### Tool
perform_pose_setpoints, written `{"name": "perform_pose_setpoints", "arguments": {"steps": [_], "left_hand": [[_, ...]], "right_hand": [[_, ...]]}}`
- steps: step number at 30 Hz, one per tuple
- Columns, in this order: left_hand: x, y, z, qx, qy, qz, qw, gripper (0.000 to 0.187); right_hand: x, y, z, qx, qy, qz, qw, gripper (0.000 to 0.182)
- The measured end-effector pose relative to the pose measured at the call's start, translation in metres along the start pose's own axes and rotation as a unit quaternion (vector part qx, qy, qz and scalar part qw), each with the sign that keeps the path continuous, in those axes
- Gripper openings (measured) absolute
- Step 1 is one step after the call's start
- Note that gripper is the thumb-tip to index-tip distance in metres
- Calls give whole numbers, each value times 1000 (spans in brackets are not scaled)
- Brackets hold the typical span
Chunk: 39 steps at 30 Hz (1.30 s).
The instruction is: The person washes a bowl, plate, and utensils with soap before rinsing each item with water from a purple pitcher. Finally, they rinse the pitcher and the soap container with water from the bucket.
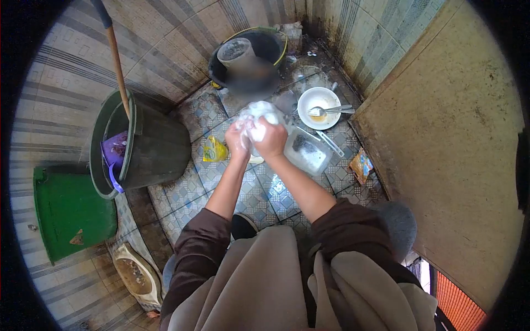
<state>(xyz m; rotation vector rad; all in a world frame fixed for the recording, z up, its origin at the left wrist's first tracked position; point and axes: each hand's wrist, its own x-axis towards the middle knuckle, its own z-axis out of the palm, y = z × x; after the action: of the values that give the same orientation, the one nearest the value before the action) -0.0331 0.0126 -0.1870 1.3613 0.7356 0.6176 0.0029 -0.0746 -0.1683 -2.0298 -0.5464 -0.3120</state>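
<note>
Thick white suds (259,113) cover what is between my two hands in the middle of the view. My left hand (237,141) is closed against the foamy mass. From the other side my right hand (269,138) presses on it, fingers curled in. The foam hides what they grip. Just below them shows a white rim (256,159). To the right sits a clear plastic container (309,155). A white bowl (319,99) beyond it holds forks or spoons (331,110). Left of my hands stands a yellow packet (215,149).
A black tub (265,44) with a grey pot-like vessel (236,51) stands at the back. On the left are a tall dark bin (160,146) and a green container (77,209). A crumpled packet (361,165) lies by the board (452,143) on the right.
</note>
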Motion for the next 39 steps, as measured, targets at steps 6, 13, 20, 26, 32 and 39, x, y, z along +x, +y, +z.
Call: {"name": "perform_pose_setpoints", "arguments": {"steps": [6, 13, 20, 26, 32, 39], "left_hand": [[-20, -35, -22, 358, -122, 313, 871, 14], [-26, -101, -52, 516, -231, 298, 769, 34], [-23, -137, -69, 602, -232, 257, 719, 39], [-25, -93, -16, 570, -277, 234, 738, 39], [-1, -152, 88, 521, -326, 49, 787, 35], [-3, -146, 119, 612, -200, -93, 760, 29]], "right_hand": [[-31, 67, 0, -41, -94, 152, 983, 33], [-77, 156, -27, -309, -417, 359, 776, 48], [-92, 186, -52, -342, -464, 374, 726, 45], [-66, 187, -56, -355, -469, 422, 690, 33], [-49, 193, -44, -400, -532, 414, 621, 47], [-5, 168, -58, -375, -616, 423, 549, 41]]}}
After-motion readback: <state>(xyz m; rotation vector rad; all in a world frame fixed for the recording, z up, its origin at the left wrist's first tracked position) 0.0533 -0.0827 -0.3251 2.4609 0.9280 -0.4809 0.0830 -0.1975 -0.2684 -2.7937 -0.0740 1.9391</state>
